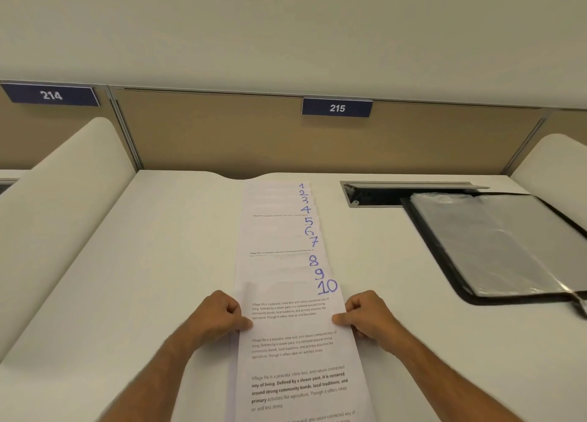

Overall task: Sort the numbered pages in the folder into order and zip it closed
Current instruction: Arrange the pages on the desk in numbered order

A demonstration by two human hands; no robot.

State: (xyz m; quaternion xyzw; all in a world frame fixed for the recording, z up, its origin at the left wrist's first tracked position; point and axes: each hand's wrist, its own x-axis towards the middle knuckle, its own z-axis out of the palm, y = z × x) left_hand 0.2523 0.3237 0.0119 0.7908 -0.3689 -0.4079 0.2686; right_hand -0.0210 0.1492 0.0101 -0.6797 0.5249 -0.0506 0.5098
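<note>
Pages [286,263] looking like thin matt white paper w/ purple ink nos.; bench [158,263] showing smooth matt white laminate; folder [495,247] showing glossy clear plastic sleeves, black cloth-like edging; partition [222,136] appearing matt tan

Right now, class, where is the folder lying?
In the head view the folder lies open at the desk's right, beside the cable hatch, apart from the pages.

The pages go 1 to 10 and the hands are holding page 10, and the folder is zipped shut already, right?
Not quite. In the head view the folder lies open on the desk's right side, not zipped. The rest holds: the left hand and right hand pinch page 10.
</note>
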